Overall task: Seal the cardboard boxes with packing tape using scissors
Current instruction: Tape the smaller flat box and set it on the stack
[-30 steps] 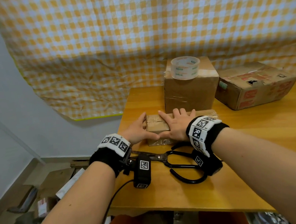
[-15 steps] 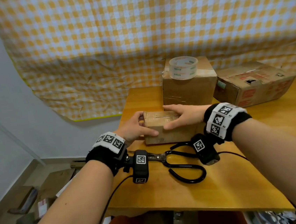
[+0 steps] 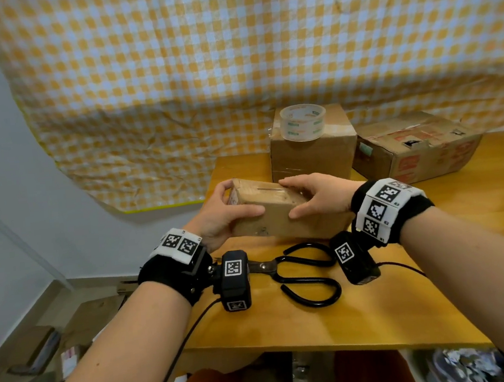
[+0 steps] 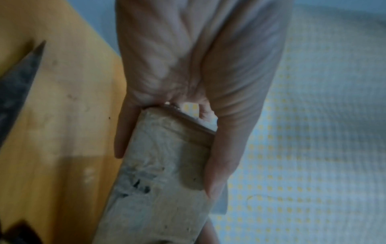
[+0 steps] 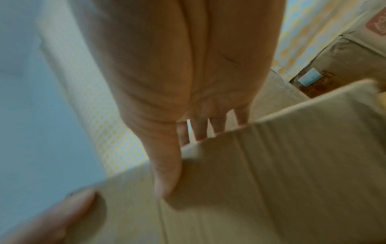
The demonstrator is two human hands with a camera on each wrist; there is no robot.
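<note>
Both hands lifting the box

Head view: left hand (image 3: pixel 221 217) and right hand (image 3: pixel 316 198) clamp the box (image 3: pixel 273 216) above the table (image 3: pixel 439 264) (scissors (image 3: pixel 303 274) beneath). Wrist views: thumbs across cardboard; a loose hold could drop it.

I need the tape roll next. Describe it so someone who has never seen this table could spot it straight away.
Start at the wooden table in front of the yellow checked cloth. At its far edge stand two cardboard boxes; take the taller plain box, left of the flatter red-printed box. The tape roll lies flat on its top: a clear ring, the only round see-through thing there.
</note>
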